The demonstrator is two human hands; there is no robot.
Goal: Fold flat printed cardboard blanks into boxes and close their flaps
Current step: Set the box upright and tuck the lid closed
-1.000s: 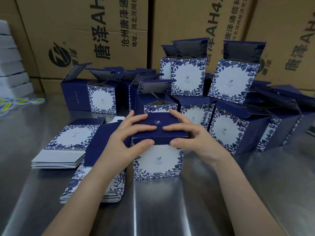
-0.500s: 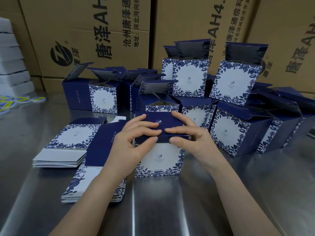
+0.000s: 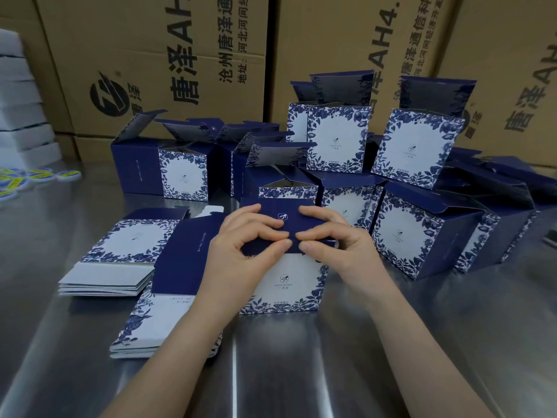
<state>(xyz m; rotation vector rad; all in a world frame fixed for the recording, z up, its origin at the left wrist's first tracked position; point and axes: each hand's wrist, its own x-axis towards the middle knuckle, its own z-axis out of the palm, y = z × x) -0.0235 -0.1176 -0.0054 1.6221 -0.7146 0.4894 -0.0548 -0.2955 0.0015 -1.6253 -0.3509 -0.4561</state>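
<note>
Two bare hands meet on one box in the head view I am monitoring. Behind the box, brown cartons [image 3: 150,70] with printed lettering fill the background. Under the box is a steel table [image 3: 422,342]. Behind the box and to its right is a heap of folded boxes [image 3: 419,236], many with their top flaps standing open. Left of the box lie two stacks of flat blanks [image 3: 132,242]. The closer stack is just beside the box and partly under the left forearm.

The box [image 3: 286,285] stands upright with its white floral front panel facing the camera. Its dark blue lid [image 3: 280,218] lies almost flat on top. The lid's front edge runs left to right and juts a little past the front panel.

The left hand [image 3: 241,254] pinches the left half of that edge and the right hand [image 3: 340,248] pinches the right half. On each hand the fingers curl over the top and the thumb sits at the edge, and the thumb tips nearly meet mid-edge. The box sits centred between the hands, with neither hand nearer.

I judge the lid is not yet tucked. The next move would be to press that edge down behind the front panel, evenly from both sides.
</note>
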